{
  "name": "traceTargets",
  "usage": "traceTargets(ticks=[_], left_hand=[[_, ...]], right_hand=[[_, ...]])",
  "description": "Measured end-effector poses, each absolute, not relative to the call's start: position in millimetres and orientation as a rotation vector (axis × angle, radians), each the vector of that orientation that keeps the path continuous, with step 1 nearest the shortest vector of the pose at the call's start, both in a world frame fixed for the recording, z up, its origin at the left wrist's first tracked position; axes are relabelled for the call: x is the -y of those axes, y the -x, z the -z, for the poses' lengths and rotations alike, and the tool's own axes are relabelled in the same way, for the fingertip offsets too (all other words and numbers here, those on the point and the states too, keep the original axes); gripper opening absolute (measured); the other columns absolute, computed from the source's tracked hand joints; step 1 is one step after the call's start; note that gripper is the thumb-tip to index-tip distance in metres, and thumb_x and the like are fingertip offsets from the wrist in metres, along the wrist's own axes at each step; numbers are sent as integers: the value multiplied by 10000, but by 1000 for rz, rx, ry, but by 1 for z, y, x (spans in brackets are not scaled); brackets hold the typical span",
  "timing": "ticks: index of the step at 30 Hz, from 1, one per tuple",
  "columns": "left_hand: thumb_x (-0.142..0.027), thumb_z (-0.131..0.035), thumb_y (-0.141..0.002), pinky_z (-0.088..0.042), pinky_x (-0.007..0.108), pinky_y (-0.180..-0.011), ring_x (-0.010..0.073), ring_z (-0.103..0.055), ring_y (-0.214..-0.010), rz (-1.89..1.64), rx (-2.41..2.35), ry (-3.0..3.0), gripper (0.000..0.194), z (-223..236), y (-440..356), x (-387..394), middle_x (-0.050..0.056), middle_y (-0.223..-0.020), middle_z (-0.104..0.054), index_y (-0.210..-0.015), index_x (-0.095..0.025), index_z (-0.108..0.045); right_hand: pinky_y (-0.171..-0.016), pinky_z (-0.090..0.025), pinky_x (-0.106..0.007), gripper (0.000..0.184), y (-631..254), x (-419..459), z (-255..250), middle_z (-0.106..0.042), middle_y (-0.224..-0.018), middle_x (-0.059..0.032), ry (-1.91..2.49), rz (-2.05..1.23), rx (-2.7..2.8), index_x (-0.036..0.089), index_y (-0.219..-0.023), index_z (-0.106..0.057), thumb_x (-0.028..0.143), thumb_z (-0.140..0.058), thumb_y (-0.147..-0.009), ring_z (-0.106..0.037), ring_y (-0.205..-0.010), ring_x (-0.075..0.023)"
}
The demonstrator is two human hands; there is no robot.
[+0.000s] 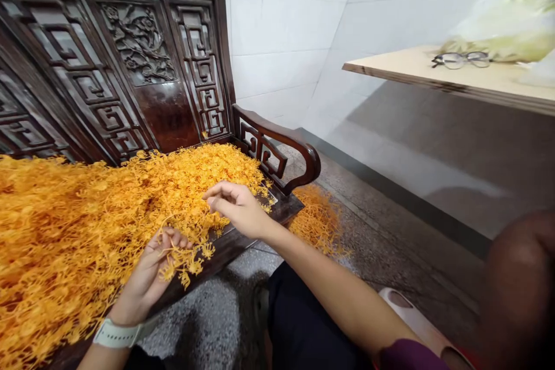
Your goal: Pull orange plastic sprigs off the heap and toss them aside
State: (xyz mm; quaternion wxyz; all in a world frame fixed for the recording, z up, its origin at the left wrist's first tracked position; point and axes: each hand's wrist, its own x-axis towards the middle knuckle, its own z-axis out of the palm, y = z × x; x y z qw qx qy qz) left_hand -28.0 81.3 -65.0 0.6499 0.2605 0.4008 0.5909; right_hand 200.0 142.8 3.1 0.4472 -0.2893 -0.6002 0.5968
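A large heap of orange, finely branching strands (pixel 78 225) covers the seat of a dark carved wooden bench (pixel 260 214). They may be dried fungus or plastic; the picture does not settle it. My left hand (pixel 150 274) is palm up at the near edge of the heap, fingers curled around an orange sprig (pixel 182 263). My right hand (pixel 236 208) hangs just above the heap near the bench arm, fingers curled and thumb close to them. Whether a fine strand lies between those fingers is hidden.
A second orange pile (pixel 316 222) lies on the speckled stone floor beside the bench. The bench's carved back (pixel 139 52) and armrest (pixel 277 139) rise beyond the heap. Glasses (pixel 459 59) and a plastic bag (pixel 503 26) lie on a wooden shelf (pixel 411 69) at upper right.
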Motion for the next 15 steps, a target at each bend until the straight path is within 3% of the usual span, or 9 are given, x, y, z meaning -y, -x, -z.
traceTargets(ticks=[3,7,10,15], left_hand=[[-363,-1019,-567,-630,275,-722,191,-671,-776,-1355,-960,-621,408,65,26,-84,6,-739,-632,-780,-196,-714],[-325,-1030,-556,-593,181,-637,127,-641,-699,-1393,-1062,-733,404,64,26,-84,0,-772,-677,-759,-177,-714],[-311,-1031,-552,-558,166,-542,109,-627,-616,-1360,-1136,-780,430,63,26,-83,-2,-794,-712,-842,-186,-738],[-414,-1011,-581,-463,144,-408,62,-525,-459,-1309,-1250,-767,479,59,25,-80,-29,-747,-705,-915,-188,-751]], right_hand=[[-647,-374,-259,261,-196,-148,11,-581,-761,32,780,-1451,1676,169,-927,-689,429,-715,-924,-486,-687,-107],[-643,-374,-249,327,-191,-144,21,-593,-770,37,738,-1402,2049,189,-962,-675,514,-704,-941,-515,-701,-115],[-720,-424,-249,303,-188,-140,26,-637,-872,5,598,-1226,2250,181,-982,-644,472,-718,-945,-563,-775,-128],[-887,-459,-295,168,-186,-138,29,-647,-967,-65,435,-953,2297,189,-922,-557,308,-538,-1039,-589,-922,-178]])
